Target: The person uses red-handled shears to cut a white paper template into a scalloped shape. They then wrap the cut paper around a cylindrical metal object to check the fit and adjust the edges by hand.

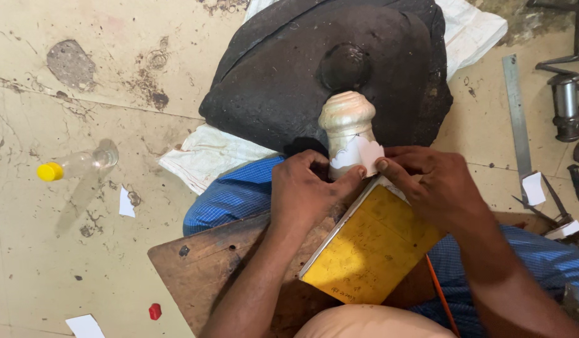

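Down on the stained floor (64, 250) sits the biggest thing in view, a black rounded cushion-like block (289, 69) with a knob-shaped dent near its middle, resting on a white woven sack (202, 156). In front of it a brown wooden board (195, 269) lies across the person's lap, over blue checked cloth (233, 194). On that board lies a yellow book with a white edge (371, 247), tilted, its top corner up by the hands.

Now the hands: the left hand (305, 194) is curled around the lower part of a silvery metal vessel (347, 125), which rises in front of the block, domed end pointing away. The fingers are closed round it, thumb pressing a white paper cut-out (358, 153) against the metal. The right hand (440, 188) comes in from the other side, fingertips pinched down on the edge of that same paper, holding it flat to the vessel.

Off to the left a clear plastic bottle with a yellow cap (76, 164) lies on its side. At right, a steel ruler (517, 112) lies on the floor, and a small red cap (155, 311) sits near the board.
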